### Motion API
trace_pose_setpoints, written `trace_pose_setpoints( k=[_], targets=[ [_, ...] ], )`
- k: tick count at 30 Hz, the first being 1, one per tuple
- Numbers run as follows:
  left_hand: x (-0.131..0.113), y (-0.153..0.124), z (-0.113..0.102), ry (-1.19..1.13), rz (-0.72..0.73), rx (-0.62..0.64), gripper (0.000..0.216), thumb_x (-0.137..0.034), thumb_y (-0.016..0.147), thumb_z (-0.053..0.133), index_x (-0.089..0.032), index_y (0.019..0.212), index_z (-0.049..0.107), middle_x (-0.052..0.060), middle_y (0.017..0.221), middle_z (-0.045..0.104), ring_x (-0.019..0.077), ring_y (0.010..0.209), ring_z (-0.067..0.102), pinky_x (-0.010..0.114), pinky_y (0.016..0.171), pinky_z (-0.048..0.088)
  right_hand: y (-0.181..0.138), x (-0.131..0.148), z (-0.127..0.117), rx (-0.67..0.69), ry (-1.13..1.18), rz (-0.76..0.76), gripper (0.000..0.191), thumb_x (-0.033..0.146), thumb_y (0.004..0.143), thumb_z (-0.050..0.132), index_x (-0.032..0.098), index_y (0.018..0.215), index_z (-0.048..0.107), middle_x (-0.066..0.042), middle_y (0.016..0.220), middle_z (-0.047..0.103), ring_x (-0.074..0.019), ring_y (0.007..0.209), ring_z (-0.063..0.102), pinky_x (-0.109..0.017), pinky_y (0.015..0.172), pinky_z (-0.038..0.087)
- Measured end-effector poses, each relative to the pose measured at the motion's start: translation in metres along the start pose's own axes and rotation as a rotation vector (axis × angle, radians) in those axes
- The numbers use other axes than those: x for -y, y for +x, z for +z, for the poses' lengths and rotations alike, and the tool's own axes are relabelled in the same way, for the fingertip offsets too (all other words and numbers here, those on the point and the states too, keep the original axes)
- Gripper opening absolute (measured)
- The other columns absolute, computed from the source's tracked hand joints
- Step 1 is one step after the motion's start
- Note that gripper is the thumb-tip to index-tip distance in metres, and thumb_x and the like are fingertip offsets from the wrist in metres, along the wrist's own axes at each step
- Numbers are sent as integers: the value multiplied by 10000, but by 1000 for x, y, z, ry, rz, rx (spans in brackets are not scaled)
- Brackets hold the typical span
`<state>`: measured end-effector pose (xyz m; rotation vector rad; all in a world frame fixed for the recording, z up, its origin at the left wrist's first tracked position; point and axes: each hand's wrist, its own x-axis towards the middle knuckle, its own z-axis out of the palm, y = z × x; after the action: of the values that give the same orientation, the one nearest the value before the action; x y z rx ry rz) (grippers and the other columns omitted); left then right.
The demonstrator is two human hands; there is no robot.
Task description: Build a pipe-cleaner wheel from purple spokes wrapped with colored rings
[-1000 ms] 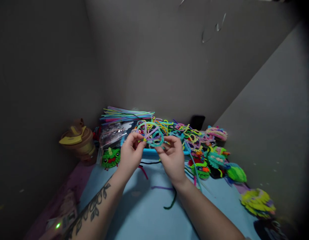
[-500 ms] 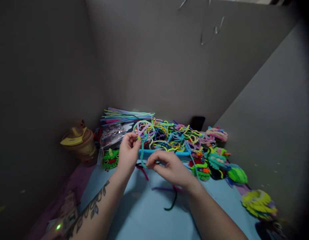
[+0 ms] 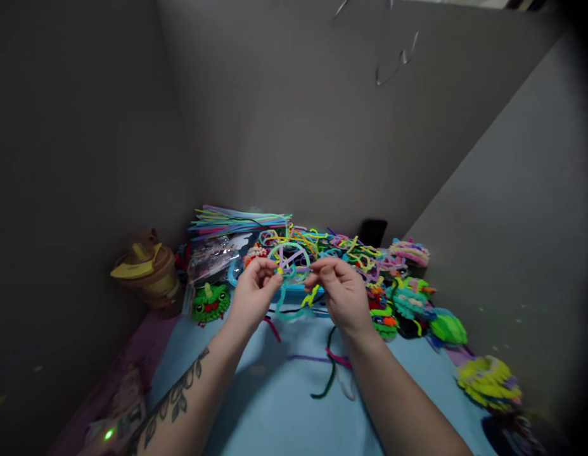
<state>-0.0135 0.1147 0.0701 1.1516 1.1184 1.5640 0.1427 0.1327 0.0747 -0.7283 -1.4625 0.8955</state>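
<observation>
A pale green pipe-cleaner ring (image 3: 291, 244) with lilac pipe-cleaner spokes is held up over the front of the tray. My left hand (image 3: 256, 294) pinches its left side, near a small yellow bit. The fingers of my right hand (image 3: 344, 294) are closed at the ring's right edge; the fingertips partly hide what they grip. From the ring hangs a loose teal pipe cleaner (image 3: 281, 301), its lower end blurred and curving right. Beneath the hands, loose cut pieces lie on the blue mat, among them a dark green pipe cleaner (image 3: 330, 380) and a purple pipe cleaner (image 3: 309, 358).
Behind the hands a blue tray (image 3: 233, 273) holds tangled pipe cleaners. Straight pipe cleaners (image 3: 239, 220) lie at the back left, beside a brown cup (image 3: 149, 275). A green fuzzy figure (image 3: 211, 304) sits left; several others, including a yellow one (image 3: 488, 382), line the right. Grey walls enclose the table.
My right hand has let go of the teal pipe cleaner's lower end and moved up to the ring's right edge. The ring has shifted right and slightly down with my left hand.
</observation>
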Motion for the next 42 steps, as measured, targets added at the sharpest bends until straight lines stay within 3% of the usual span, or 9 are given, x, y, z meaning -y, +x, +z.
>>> trace_pose_setpoints(
  k=[4,6,9,16,27,34,39,42],
  targets=[
    [-2,-1,1,-21,-1,18,213,-230,660,685,-164,800,539,-53,623,474,66,539,420,184,504,323,-4,0,7,-83,-297,-221,55,253,794,629,212,829,638,-27,776,648,-163,709,615,-299,629,511],
    [-2,-2,2,-29,-13,34,223,-235,656,695,-161,807,547,-53,618,484,68,537,431,189,510,331,-7,2,10,-77,-459,-364,62,199,780,640,227,835,648,-37,831,635,-181,799,598,-330,701,501],
    [-2,-3,3,-14,-38,60,230,-239,643,710,-158,807,570,-49,608,507,76,539,455,198,523,347,-11,2,12,-94,-545,-444,102,169,795,615,236,866,642,-38,840,624,-189,822,582,-355,739,488],
    [-2,-7,4,59,27,70,152,-197,663,687,-169,785,599,-36,635,533,86,551,459,208,527,351,-11,-1,9,-127,-676,-479,128,156,799,585,237,872,652,-44,825,605,-199,815,564,-379,758,474],
    [-4,-7,2,108,67,119,111,-146,664,684,-168,738,605,-31,653,563,94,587,490,204,552,381,-7,1,13,-13,-586,-365,143,186,838,540,216,819,679,-40,813,549,-180,795,538,-330,699,456],
    [0,-4,-1,-14,-4,121,145,-211,696,693,-161,820,635,-4,707,626,109,647,559,213,628,424,-8,2,13,-111,-549,-405,70,193,827,592,213,837,658,-35,800,597,-179,796,556,-334,724,457],
    [3,-2,-1,-80,-38,112,214,-253,696,713,-163,881,657,9,735,657,113,672,577,211,656,427,-9,4,13,-81,-561,-467,59,158,802,631,215,801,648,-25,790,641,-170,776,571,-340,734,447],
    [4,-2,1,-103,-49,69,181,-246,663,738,-158,805,666,5,731,656,106,671,565,203,657,422,-9,2,13,-77,-572,-475,68,156,797,636,219,816,655,-26,787,651,-173,773,571,-343,726,450]
  ],
)
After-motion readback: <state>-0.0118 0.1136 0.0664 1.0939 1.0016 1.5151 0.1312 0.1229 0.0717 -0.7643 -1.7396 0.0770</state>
